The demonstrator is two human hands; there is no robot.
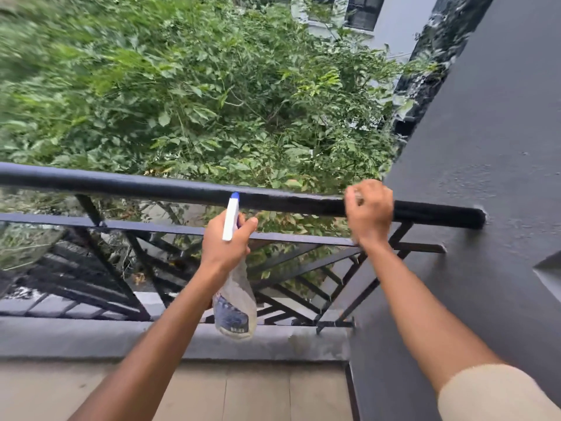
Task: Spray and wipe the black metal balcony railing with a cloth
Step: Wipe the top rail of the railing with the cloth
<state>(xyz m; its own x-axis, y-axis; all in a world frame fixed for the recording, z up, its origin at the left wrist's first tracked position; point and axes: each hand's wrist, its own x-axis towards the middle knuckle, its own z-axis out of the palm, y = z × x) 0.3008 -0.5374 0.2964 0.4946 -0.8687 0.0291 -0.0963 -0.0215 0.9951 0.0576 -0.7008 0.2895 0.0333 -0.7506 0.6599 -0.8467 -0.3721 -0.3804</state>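
**Onlooker 1:** BALCONY, daytime. Where do the 2 hands stand?

**Onlooker 2:** The left hand [226, 241] is wrapped round the neck of a clear plastic spray bottle with a white trigger head [235, 299]. Its blue nozzle [235, 196] is tipped up just beside the round black metal top rail [151, 186]. I judge it is held there so the mist lands on the bar and not in the green foliage [212, 101] beyond.

**Onlooker 1:** And the right?

**Onlooker 2:** The right hand [368, 208] sits on top of the same rail, near its right end, fingers curled down over the bar. A sliver of pale cloth [358, 196] shows at the fingertips. The hand is blurred, so I read it as bunched under the palm rather than see it plainly.

**Onlooker 1:** How much room is there to work?

**Onlooker 2:** To the right, little. The rail ends at the dark grey rendered wall [485, 147], near the wiping hand. To the left the bar runs open to the frame's edge, with only the bottle between. Below are a flat black lower bar [151, 227] and slanted struts over a grey concrete kerb [91, 335].

**Onlooker 1:** Progress?

**Onlooker 2:** My guess is early. The wiping looks confined to the wall end, and the long left stretch appears untouched.
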